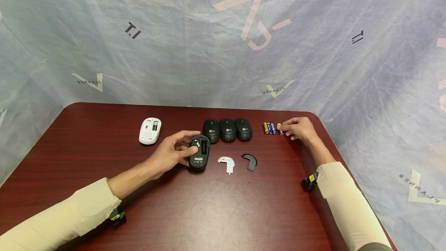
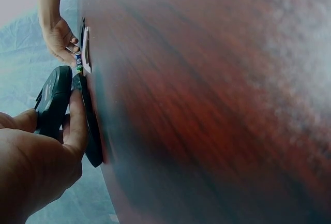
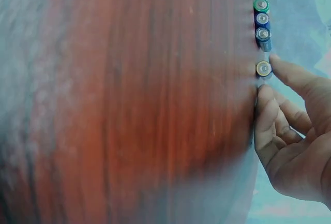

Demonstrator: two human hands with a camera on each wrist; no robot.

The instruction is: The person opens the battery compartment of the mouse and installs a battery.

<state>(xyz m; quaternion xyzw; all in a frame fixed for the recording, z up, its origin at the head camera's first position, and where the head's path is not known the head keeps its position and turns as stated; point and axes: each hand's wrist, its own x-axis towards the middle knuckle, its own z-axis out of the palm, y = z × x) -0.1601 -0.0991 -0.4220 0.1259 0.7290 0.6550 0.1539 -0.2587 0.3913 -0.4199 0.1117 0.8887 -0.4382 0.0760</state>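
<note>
Though wide, left grip (image 1: 168, 153) round mouse (image 1: 199, 161)

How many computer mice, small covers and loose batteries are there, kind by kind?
Black oval plastic mice: 4
White oval plastic mouse: 1
Loose slim cylindrical batteries: 4
White curved plastic cover: 1
Black curved plastic cover: 1
Total: 11

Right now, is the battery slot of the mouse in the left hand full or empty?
Empty: in the head view, the slot on the black mouse shows bare and dark.
</note>
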